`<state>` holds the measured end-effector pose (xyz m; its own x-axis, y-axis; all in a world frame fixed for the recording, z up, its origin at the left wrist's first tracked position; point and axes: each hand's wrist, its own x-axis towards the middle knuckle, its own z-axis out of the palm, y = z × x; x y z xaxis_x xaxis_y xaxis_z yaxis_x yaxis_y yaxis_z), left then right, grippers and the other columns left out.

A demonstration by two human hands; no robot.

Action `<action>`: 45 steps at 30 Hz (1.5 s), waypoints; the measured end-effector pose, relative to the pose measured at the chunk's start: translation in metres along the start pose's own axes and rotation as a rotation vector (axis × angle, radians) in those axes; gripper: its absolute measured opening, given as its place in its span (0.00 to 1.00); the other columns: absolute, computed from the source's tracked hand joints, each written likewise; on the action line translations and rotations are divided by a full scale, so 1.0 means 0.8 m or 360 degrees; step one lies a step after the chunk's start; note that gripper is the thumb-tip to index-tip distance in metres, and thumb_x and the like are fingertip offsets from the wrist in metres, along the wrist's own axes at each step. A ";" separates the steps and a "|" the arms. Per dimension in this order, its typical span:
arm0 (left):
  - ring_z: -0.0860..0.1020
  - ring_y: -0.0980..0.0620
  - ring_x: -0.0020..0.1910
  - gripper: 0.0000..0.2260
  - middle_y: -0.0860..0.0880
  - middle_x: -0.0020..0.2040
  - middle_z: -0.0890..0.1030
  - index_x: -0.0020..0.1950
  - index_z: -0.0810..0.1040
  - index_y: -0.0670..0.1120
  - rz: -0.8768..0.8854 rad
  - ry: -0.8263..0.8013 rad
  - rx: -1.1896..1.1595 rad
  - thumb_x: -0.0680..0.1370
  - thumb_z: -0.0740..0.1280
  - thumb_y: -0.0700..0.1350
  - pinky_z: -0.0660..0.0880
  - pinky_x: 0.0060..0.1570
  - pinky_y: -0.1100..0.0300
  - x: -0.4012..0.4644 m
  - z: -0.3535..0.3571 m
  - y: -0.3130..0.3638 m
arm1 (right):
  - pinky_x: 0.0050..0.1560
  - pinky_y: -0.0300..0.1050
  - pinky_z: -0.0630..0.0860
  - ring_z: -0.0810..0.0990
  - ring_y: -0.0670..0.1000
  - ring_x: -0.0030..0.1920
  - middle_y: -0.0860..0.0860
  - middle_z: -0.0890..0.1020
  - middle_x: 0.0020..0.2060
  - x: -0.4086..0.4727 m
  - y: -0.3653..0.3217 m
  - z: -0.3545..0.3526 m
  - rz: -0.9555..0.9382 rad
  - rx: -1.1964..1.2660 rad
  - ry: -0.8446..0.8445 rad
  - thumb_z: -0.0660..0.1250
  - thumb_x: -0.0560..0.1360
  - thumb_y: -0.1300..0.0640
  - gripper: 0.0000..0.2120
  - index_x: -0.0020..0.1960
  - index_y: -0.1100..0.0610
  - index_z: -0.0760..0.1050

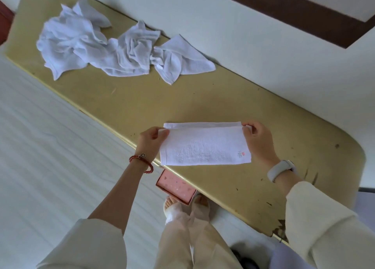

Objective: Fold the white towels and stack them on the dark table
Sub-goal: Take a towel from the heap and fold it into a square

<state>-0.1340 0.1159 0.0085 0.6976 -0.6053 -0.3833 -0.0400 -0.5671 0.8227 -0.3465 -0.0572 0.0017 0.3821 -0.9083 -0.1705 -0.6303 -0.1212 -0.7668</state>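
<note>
A long yellowish table runs diagonally from the far left to the near right, its far edge set against a pale wall and its near edge bordering a light floor. The right end of the table is rounded, with chipped, dark-flecked paint along the near rim. Between the pile of towels at the far left and the towel in hand lies a broad bare stretch of tabletop.

The folded white towel is held over the table's near edge, doubled into a long rectangle with a narrow strip of a lower layer showing along its far side. A small red embroidered mark sits near its right corner. The left hand pinches the towel's far left corner between thumb and fingers, the remaining fingers curled. The right hand pinches the far right corner in the same manner. A red bead bracelet circles the left wrist and a pale wristband the right.

The crumpled white towels lie unfolded in a loose heap at the far left of the table, close to the wall. A pink box sits on the floor just under the near edge, beside the person's feet.
</note>
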 end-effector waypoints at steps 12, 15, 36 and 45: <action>0.74 0.53 0.41 0.06 0.50 0.42 0.79 0.49 0.79 0.45 -0.0072 0.0275 0.0351 0.77 0.63 0.45 0.66 0.34 0.65 0.056 0.038 -0.022 | 0.36 0.27 0.65 0.72 0.48 0.40 0.51 0.77 0.40 0.043 0.029 0.030 0.0006 -0.0056 0.0032 0.59 0.75 0.65 0.07 0.47 0.61 0.76; 0.73 0.52 0.42 0.06 0.47 0.45 0.78 0.49 0.79 0.43 0.0005 0.0406 0.0457 0.76 0.65 0.43 0.66 0.41 0.62 0.056 0.042 -0.028 | 0.40 0.32 0.63 0.73 0.48 0.43 0.53 0.77 0.42 0.044 0.035 0.035 -0.0021 -0.0136 0.0033 0.60 0.75 0.65 0.07 0.48 0.61 0.76; 0.69 0.52 0.47 0.08 0.51 0.41 0.81 0.38 0.82 0.48 0.1121 0.0532 0.1165 0.72 0.63 0.46 0.64 0.46 0.57 0.071 0.098 -0.041 | 0.40 0.46 0.69 0.76 0.55 0.42 0.50 0.78 0.39 0.038 0.011 0.102 -0.0951 -0.0845 0.0020 0.57 0.72 0.54 0.12 0.40 0.54 0.79; 0.71 0.52 0.46 0.07 0.54 0.35 0.81 0.37 0.78 0.47 0.1127 0.0541 0.1184 0.72 0.62 0.43 0.60 0.47 0.59 0.072 0.098 -0.031 | 0.44 0.42 0.63 0.76 0.51 0.37 0.47 0.79 0.34 0.041 0.006 0.101 -0.0947 -0.0746 0.0006 0.56 0.73 0.57 0.10 0.39 0.55 0.75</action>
<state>-0.1487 0.0514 -0.0667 0.5026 -0.8071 0.3098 -0.8563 -0.4156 0.3066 -0.2826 -0.0553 -0.0573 0.7459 -0.6375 0.1930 -0.5400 -0.7484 -0.3850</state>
